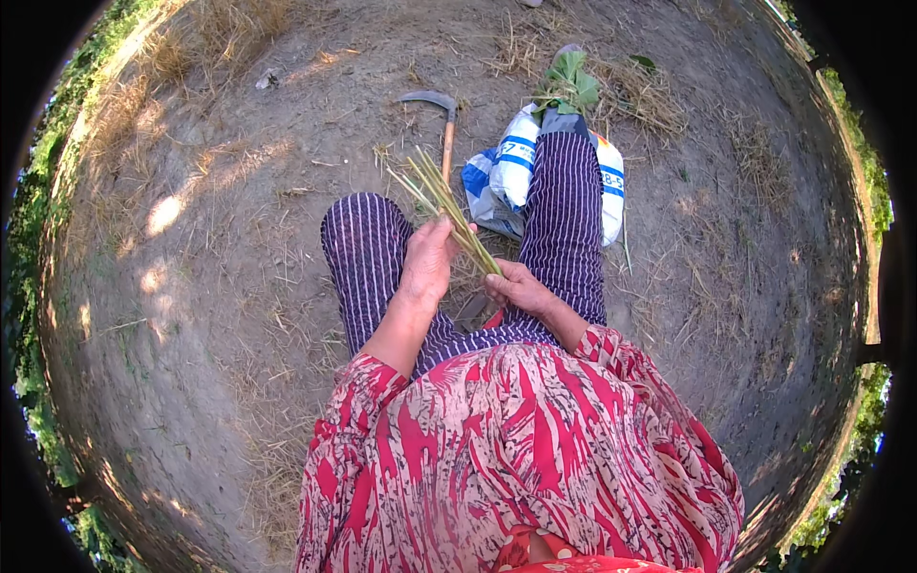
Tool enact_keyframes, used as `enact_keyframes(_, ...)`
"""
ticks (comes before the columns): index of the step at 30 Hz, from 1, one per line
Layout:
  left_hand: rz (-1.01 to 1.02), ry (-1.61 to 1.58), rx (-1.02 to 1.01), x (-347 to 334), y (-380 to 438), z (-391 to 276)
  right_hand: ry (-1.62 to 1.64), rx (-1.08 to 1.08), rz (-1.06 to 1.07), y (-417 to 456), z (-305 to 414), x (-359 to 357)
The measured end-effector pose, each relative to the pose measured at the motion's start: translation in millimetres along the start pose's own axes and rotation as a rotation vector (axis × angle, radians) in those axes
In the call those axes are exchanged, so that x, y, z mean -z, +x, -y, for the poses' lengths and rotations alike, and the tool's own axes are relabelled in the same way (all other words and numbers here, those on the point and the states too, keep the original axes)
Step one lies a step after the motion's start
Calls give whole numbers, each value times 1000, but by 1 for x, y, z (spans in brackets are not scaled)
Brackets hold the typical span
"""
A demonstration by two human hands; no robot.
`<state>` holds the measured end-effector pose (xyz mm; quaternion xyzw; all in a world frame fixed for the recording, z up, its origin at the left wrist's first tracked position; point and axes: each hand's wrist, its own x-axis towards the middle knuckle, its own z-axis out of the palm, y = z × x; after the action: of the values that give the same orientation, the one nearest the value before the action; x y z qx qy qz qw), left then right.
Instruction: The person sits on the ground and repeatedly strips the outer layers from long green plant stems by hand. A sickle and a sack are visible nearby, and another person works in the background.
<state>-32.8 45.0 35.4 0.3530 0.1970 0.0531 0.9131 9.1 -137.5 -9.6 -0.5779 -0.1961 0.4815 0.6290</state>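
A thin bundle of green and straw-coloured plant stalks [458, 233] slants between my hands, above my lap. My left hand [431, 256] grips it around the middle, and its cut-looking tips fan out up and to the left. My right hand [517, 285] holds the lower end between thumb and fingers. Beyond the bundle a sickle [448, 132] with a wooden handle and a curved metal blade lies on the ground, the handle's near end hidden behind the stalks.
White and blue printed plastic sacks [514, 159] lie around my right leg. Green leaves [571, 84] rest over my right foot. Loose dry straw [637, 97] lies on the bare soil beside it. Something red [493, 319] shows between my thighs, mostly hidden.
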Motion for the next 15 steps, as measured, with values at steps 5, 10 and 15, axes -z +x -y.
enact_keyframes(5,-34,-12,-140,-3,1,7,161,-28,-1,1,-2,2)
enact_keyframes(10,-183,89,-80,-3,4,13,277,-45,23,1,-5,2)
enact_keyframes(15,-60,123,-4,-10,-2,20,225,-51,83,-1,-1,-1)
